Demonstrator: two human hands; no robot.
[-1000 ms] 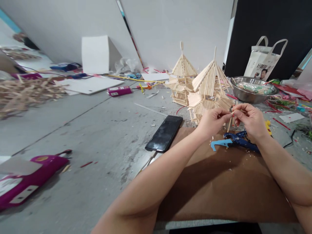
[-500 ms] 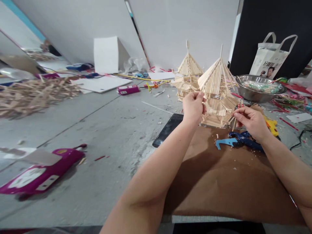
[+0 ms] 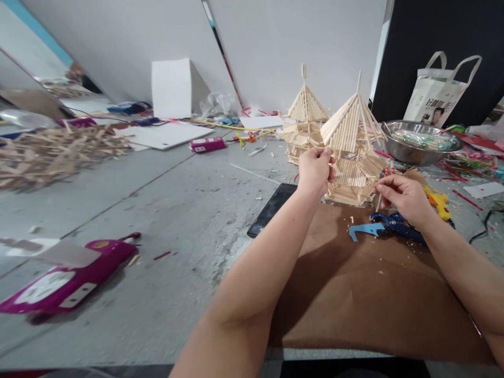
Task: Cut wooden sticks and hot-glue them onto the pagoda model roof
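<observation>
A model pavilion [image 3: 349, 173] built of thin wooden sticks stands before me, its pointed roof made of slanting sticks. My left hand [image 3: 317, 170] is closed in a pinch on the lower left edge of that roof. At the model's lower right, my right hand [image 3: 403, 194] has thumb and forefinger pressed together on a thin wooden stick [image 3: 378, 202], which shows below the fingertips. Its other end is hidden. Behind the left hand rises a second stick pavilion [image 3: 305, 107]. Blue-handled cutters [image 3: 401, 227] lie beneath my right hand.
Brown board [image 3: 354, 299] covers the near table. A black phone [image 3: 271, 210] lies left of the model, a steel bowl [image 3: 417, 149] behind right, a yellow tool [image 3: 438, 203] beside my right wrist. A purple device [image 3: 74, 278] and a stick pile [image 3: 59, 152] are at left.
Both hands keep their closed grips by the model. My left hand and forearm sit very slightly further right in view; nothing has been let go.
</observation>
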